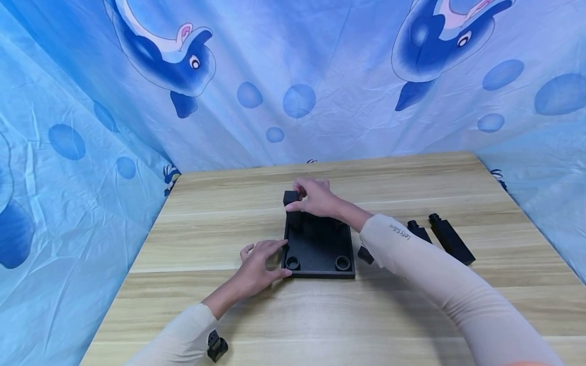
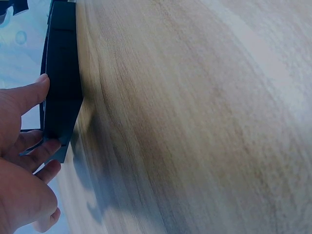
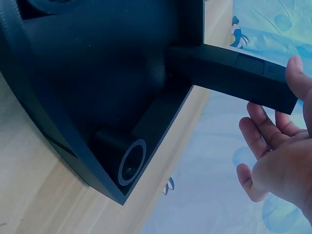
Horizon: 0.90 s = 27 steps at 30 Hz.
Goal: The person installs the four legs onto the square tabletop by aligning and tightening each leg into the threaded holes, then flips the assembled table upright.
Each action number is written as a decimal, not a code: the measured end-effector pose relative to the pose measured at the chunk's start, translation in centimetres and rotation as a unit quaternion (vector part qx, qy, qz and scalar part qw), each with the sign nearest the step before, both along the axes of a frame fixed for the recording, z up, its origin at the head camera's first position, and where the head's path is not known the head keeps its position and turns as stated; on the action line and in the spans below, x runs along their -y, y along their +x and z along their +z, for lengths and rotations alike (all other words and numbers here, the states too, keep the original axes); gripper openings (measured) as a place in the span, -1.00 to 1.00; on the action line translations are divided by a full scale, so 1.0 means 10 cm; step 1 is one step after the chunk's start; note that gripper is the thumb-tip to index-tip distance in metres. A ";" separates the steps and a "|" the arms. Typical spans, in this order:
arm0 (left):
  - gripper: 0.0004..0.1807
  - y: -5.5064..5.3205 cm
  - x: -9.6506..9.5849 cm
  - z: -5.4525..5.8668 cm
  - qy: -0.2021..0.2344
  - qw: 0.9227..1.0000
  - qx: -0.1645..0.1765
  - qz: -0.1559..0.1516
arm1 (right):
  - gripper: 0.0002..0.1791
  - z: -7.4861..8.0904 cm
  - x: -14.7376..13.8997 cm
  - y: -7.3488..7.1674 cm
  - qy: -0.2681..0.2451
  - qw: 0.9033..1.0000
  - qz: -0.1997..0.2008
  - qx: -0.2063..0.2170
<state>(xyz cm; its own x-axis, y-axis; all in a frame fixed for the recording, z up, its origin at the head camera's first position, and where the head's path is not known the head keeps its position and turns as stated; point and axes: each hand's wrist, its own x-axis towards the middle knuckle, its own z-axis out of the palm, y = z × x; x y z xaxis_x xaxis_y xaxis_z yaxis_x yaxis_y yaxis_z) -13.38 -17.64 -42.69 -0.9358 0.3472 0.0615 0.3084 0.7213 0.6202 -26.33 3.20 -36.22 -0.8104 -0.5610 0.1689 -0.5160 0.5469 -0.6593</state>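
Note:
A shallow black square tray-like base (image 1: 318, 249) lies on the table with its open side up and round sockets (image 1: 343, 263) in its corners. At its near left corner, my left hand (image 1: 258, 269) grips the outer walls, thumb on the near side and fingers along the left. A black square leg (image 1: 290, 197) stands upright in the far left corner. My right hand (image 1: 318, 198) pinches its upper end between thumb and fingers; the right wrist view shows the leg (image 3: 234, 73) rising from the base. Its lower end is hidden.
Two loose black legs with narrow threaded-looking ends lie to the right: an outer leg (image 1: 450, 239) and an inner leg (image 1: 418, 231), partly under my right sleeve. Another black piece (image 1: 365, 255) pokes out beside that sleeve. A blue dolphin-print curtain (image 1: 284, 61) surrounds the wooden table (image 1: 206, 218).

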 end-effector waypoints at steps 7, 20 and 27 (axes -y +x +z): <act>-0.24 0.00 0.00 0.00 0.000 1.000 -0.002 0.001 | -0.60 0.00 -0.03 -0.02 0.005 1.000 0.006 0.012; -0.24 0.00 -0.01 0.01 -0.001 1.000 0.000 -0.001 | -0.52 0.11 -0.10 -0.05 0.011 0.998 0.064 -0.002; -0.24 0.00 -0.01 -0.01 0.000 1.000 -0.002 0.000 | -0.56 0.07 -0.07 -0.05 0.007 0.999 0.050 -0.019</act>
